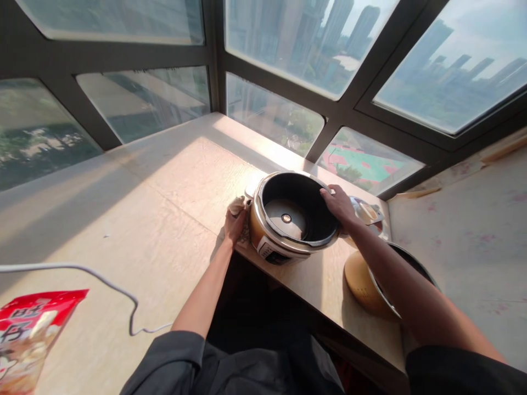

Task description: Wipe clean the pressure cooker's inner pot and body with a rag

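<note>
An electric pressure cooker (pixel 263 229) with a gold and silver body stands lidless near the counter's front edge. Its dark inside is bare, with a round heating plate (pixel 280 211) at the bottom. On the cooker's left side, my left hand (pixel 234 225) is closed around a crumpled light cloth (pixel 237 205), pressed close to the outer wall. My right hand (pixel 340 206) grips the cooker's right rim, thumb over the edge and the other fingers mostly hidden. Below my right forearm sits a gold inner pot (pixel 366 285) with a dark interior, partly covered by the arm.
Behind my right wrist lies a round, shiny object with a light handle (pixel 368 213), perhaps a lid. A red snack bag (pixel 37 334) and a white cord (pixel 102 278) lie on the pale counter (pixel 164 230) at left. Windows (pixel 272 109) border the back.
</note>
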Demonstrator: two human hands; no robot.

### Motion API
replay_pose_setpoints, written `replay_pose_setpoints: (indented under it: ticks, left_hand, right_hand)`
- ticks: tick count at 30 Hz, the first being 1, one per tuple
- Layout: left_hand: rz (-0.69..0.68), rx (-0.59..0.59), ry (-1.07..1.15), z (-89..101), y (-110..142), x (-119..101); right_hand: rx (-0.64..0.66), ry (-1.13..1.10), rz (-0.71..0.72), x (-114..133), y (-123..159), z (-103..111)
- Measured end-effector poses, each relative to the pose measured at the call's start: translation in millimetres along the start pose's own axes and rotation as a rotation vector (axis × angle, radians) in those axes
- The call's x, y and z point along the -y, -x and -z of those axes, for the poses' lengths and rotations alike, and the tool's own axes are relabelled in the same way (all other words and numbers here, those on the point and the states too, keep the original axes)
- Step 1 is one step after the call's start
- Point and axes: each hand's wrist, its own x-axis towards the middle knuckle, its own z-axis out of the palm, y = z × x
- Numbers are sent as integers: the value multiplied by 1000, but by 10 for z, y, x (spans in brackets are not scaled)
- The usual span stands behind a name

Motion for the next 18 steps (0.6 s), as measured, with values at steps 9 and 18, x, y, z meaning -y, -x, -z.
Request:
replay_pose_setpoints:
  ticks: [9,18]
  left_hand:
    - [30,106,-189,-273,-607,-289]
    - [71,11,-166,-245,-329,-118]
  right_hand:
    - [3,-18,-15,5,54,36]
    - [29,16,-78,147,146,93]
